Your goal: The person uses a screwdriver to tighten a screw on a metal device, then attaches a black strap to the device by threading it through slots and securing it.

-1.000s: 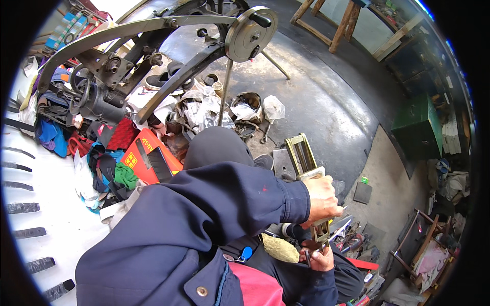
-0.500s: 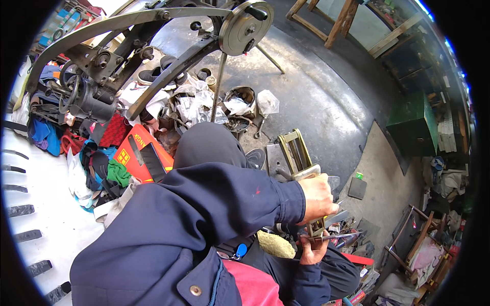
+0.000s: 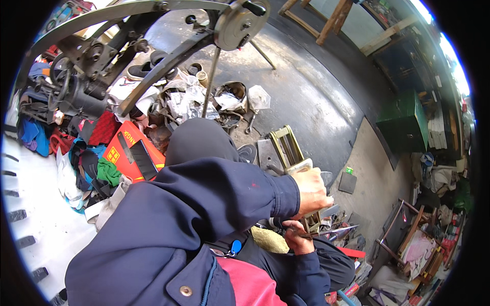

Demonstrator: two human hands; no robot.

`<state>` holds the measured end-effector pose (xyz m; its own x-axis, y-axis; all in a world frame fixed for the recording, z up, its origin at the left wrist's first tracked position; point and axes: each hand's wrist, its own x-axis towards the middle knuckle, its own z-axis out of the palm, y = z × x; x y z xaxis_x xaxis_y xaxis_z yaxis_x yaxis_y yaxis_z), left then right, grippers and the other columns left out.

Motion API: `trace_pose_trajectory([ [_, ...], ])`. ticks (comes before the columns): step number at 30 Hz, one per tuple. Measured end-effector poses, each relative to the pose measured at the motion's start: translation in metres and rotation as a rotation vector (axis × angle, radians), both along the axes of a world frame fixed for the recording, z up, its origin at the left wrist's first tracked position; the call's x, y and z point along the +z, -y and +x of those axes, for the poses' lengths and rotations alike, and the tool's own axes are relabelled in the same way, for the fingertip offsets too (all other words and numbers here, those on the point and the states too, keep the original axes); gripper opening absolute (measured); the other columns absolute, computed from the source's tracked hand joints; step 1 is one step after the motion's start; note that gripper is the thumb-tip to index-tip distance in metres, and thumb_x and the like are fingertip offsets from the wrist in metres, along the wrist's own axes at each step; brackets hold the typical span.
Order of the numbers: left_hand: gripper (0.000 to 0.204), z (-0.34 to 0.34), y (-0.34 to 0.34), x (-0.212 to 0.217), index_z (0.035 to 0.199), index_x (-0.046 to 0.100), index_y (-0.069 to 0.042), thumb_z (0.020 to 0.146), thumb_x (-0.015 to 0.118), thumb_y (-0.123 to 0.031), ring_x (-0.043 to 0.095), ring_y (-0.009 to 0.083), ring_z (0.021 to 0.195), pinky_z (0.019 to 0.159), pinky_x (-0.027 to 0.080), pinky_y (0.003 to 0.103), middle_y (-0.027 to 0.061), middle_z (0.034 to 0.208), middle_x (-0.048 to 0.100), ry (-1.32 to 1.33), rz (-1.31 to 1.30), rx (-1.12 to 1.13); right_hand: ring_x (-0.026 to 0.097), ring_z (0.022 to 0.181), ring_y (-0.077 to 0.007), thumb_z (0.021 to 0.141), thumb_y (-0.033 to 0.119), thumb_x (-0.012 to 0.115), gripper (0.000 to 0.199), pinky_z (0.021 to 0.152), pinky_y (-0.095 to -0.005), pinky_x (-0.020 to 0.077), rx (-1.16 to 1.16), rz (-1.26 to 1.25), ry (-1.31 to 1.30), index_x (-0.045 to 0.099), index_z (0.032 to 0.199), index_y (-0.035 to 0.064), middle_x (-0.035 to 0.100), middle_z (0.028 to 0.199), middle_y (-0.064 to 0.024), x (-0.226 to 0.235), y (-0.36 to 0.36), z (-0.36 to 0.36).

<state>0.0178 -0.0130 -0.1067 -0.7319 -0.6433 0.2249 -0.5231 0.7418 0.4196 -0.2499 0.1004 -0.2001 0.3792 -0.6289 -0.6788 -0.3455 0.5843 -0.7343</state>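
Observation:
My left hand (image 3: 310,193) is closed over the pale rounded end of a brass-coloured metal frame (image 3: 287,145), which stands slanted beside my knee. Part of the same frame shows below the fist. Just under it, my right hand (image 3: 298,237) is closed, its fingers round a thin dark tool (image 3: 305,235) whose kind I cannot make out. A narrow metal strip (image 3: 339,230) shows to the right of those fingers; whether it belongs to the tool is unclear. A rough yellow pad (image 3: 269,239) lies in my lap beside the right hand.
A hand-cranked sewing machine (image 3: 84,97) with a round wheel stands at the upper left. Below it are heaped cloths, bags and an orange-red sheet (image 3: 133,153). A green box (image 3: 406,122) is at the right. Loose tools (image 3: 347,245) lie beyond my right knee.
The right hand has shifted up and left, closer to the left fist, and turned so its fingers wrap the dark tool. The view has moved slightly; the left hand keeps its grip.

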Motion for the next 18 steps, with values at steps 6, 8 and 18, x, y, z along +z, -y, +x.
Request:
trace_pose_trajectory([
  [6, 0.028, 0.006, 0.003, 0.000, 0.095, 0.060, -0.014, 0.075, 0.074, -0.029, 0.070, 0.0233, 0.081, 0.076, 0.047, 0.039, 0.0029, 0.079, 0.067, -0.061, -0.014, 0.013, 0.031, 0.047, -0.0050, 0.096, 0.032, 0.065, 0.032, 0.047, -0.0250, 0.0212, 0.050, -0.223, 0.093, 0.067, 0.112, 0.0046, 0.038, 0.061, 0.0074, -0.021, -0.005, 0.001],
  [8, 0.040, 0.006, 0.003, 0.003, 0.098, 0.060, -0.014, 0.068, 0.081, -0.030, 0.069, 0.0233, 0.082, 0.075, 0.046, 0.039, 0.0021, 0.081, 0.066, -0.023, 0.043, -0.005, 0.032, 0.048, -0.0048, 0.096, 0.033, 0.065, 0.028, 0.047, -0.0250, 0.0220, -0.008, -0.159, 0.038, 0.070, 0.104, 0.0057, 0.041, 0.061, 0.0075, -0.007, -0.006, 0.007],
  [18, 0.062, 0.010, 0.009, 0.030, 0.112, 0.059, -0.012, 0.061, 0.089, -0.029, 0.068, 0.0244, 0.090, 0.076, 0.049, 0.040, 0.0043, 0.092, 0.065, 0.141, 0.042, -0.062, 0.033, 0.048, -0.0058, 0.102, 0.037, 0.059, 0.039, 0.048, -0.0263, 0.0222, -0.188, -0.185, 0.017, 0.068, 0.088, 0.0011, 0.044, 0.056, 0.0028, 0.031, 0.006, 0.038],
])
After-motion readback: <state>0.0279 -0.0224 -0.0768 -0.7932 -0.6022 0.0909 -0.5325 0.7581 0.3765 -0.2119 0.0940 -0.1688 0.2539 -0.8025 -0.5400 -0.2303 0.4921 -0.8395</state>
